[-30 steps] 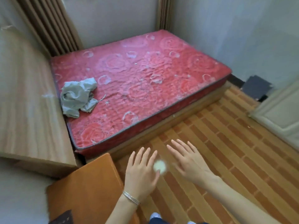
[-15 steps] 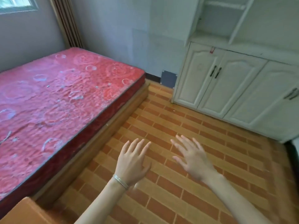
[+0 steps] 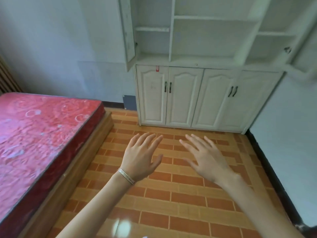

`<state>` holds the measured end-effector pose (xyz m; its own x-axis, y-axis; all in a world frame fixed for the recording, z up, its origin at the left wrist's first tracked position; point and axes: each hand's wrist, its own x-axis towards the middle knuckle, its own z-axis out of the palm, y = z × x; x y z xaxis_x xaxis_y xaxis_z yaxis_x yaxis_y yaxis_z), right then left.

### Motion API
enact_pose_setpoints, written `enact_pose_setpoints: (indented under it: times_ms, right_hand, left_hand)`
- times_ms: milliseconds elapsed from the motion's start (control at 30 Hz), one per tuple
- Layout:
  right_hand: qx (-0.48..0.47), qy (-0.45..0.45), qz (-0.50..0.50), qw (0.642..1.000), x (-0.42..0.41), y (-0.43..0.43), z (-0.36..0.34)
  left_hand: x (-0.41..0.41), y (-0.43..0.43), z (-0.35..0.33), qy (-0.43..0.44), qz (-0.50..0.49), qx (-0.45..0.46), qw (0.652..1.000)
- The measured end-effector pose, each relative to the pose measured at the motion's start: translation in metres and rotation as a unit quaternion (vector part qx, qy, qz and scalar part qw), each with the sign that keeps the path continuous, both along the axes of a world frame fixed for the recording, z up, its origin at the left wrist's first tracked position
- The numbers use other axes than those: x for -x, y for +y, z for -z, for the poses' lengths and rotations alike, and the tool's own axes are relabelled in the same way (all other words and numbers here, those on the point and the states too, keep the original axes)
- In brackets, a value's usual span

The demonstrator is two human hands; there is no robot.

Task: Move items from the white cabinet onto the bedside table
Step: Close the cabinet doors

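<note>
My left hand (image 3: 141,158) and right hand (image 3: 205,157) hover spread wide, holding nothing, over the tiled floor (image 3: 171,194), well apart from the white cabinet (image 3: 205,63). Its upper shelves (image 3: 214,18) show no items I can make out. The lower doors (image 3: 183,97) are closed, so the items may sit behind them. Risk: I open the wrong door, or clip the bed (image 3: 42,134) corner turning toward the unseen bedside table.
</note>
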<state>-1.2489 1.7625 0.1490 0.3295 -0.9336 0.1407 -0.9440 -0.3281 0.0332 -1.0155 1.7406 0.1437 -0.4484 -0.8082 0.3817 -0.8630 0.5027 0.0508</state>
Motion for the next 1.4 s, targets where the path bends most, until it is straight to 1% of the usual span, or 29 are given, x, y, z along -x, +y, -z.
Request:
enact_pose_setpoints:
  times_ms: [233, 367, 433, 533, 667, 800, 1000, 1133, 1267, 1400]
  right_hand:
    - [-0.010, -0.003, 0.001, 1.000, 0.005, -0.066, 0.005]
    - [-0.006, 0.009, -0.009, 1.000, -0.005, -0.130, 0.003]
    - [-0.004, 0.014, -0.024, 1.000, -0.014, -0.172, -0.004]
    - [-0.005, 0.000, -0.031, 0.999, -0.031, -0.234, -0.022]
    - [0.012, -0.010, -0.029, 0.999, -0.053, -0.301, -0.044]
    - [0.048, -0.027, -0.046, 0.997, -0.073, -0.356, -0.054]
    - [0.035, -0.038, -0.083, 0.995, -0.101, -0.441, -0.036]
    - [0.017, -0.053, -0.111, 0.992, -0.116, -0.511, -0.026]
    - [0.040, -0.063, -0.129, 0.989, -0.129, -0.594, -0.046]
    - [0.080, -0.058, -0.139, 0.985, -0.143, -0.673, -0.065]
  left_hand:
    - [0.017, -0.074, 0.015, -0.007, 0.019, -0.004, 1.000]
    - [0.006, -0.135, 0.019, -0.007, 0.014, 0.004, 1.000]
    - [-0.005, -0.172, 0.011, -0.005, 0.011, 0.013, 1.000]
    - [-0.022, -0.232, -0.010, -0.004, 0.007, 0.034, 0.999]
    - [-0.043, -0.301, -0.031, -0.007, -0.017, 0.043, 0.999]
    - [-0.061, -0.346, -0.038, 0.007, -0.040, 0.042, 0.998]
    - [-0.097, -0.410, -0.019, 0.003, -0.079, 0.033, 0.996]
    - [-0.116, -0.467, -0.011, -0.016, -0.113, 0.028, 0.993]
    - [-0.131, -0.541, -0.033, -0.040, -0.139, 0.037, 0.989]
    - [-0.146, -0.612, -0.063, -0.033, -0.144, 0.084, 0.986]
